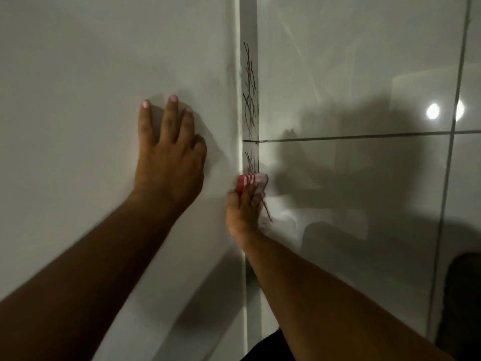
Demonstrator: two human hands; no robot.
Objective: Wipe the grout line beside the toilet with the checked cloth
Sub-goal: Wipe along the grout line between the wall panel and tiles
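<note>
From the head view I see my right hand [244,207] pinching the bunched red-and-white checked cloth [251,181] against the narrow vertical tile strip [250,61], while my left hand [169,152] lies spread flat on the smooth matte panel [104,61]. The dark scribbled marks [250,95] run straight up from the cloth, along the strip's long axis beside the glossy tiles [351,74], so I judge the right hand should travel upward.

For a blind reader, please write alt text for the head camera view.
A right hand presses a red checked cloth on a scribbled tile strip in a wall corner. The left hand lies flat on the plain wall.
</note>
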